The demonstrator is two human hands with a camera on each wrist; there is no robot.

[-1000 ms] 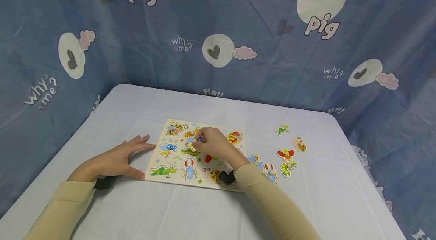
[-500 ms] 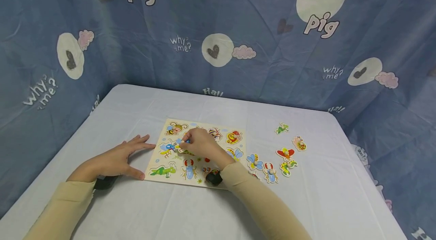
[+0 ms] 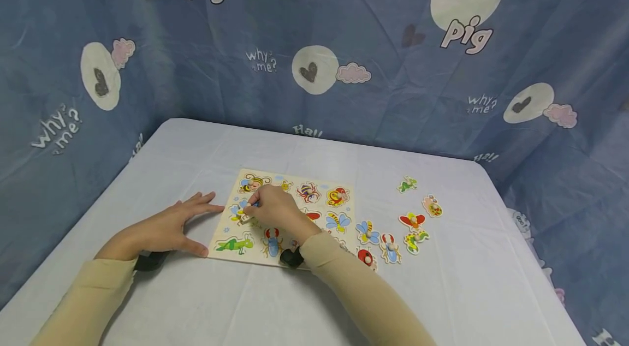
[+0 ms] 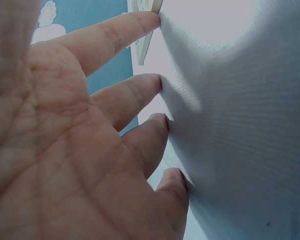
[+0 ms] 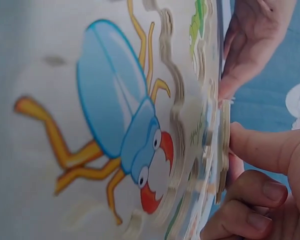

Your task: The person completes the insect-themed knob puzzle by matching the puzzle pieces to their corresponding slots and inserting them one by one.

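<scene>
White counter (image 3: 467, 215): piece (image 5: 223, 150) carried leftward across board (image 3: 323, 207), apparently being aligned.
Pinched by fingers of right hand (image 3: 276, 210); left hand (image 3: 167, 230) spread, empty.

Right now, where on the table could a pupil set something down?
Free: the table right of the loose pieces; the strip behind the board; the patch before the board, between the left sleeve and right sleeve. Crowded: the board, where the right hand pinches a piece; its left edge, where the left hand rests; its right side, where loose pieces lie close.
</scene>
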